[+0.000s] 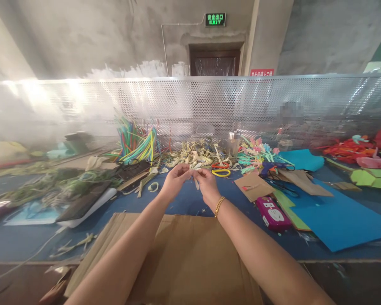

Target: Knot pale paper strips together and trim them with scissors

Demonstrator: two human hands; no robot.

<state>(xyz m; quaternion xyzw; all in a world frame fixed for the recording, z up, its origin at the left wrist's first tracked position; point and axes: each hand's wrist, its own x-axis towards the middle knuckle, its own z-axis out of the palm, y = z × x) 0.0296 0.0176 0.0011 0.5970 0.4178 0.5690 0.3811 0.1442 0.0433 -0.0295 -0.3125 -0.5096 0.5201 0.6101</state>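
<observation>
Head view. Near the centre of the frame, the left hand (pixel 177 181) and the right hand (pixel 207 184) meet, thumbs and fingers drawn together in a pinch on a small pale strip (pixel 197 183), one end of which hangs below the right fingertips. The strip is held above the blue tabletop (pixel 184 205), just in front of a heap of pale scraps (pixel 195 156) and beyond a cardboard sheet (pixel 190 258) at lower centre. A yellow loop (pixel 221 173) lies just to the right of the hands.

Handling: the strip is probably very light and soft, easily creased or torn, and unlikely to be slippery; it is best taken by its edges or an end, between thumb and forefinger, with little pressure.

Limits of the view: the fingers cover most of the strip, so its full outline, its material and any join cannot be made out. Whether the two hands press equally cannot be told. The forearms are cut off at the lower edge; glare and blur soften the left of the frame, and a brownish shape (pixel 55 288) at lower left is unidentifiable.
</observation>
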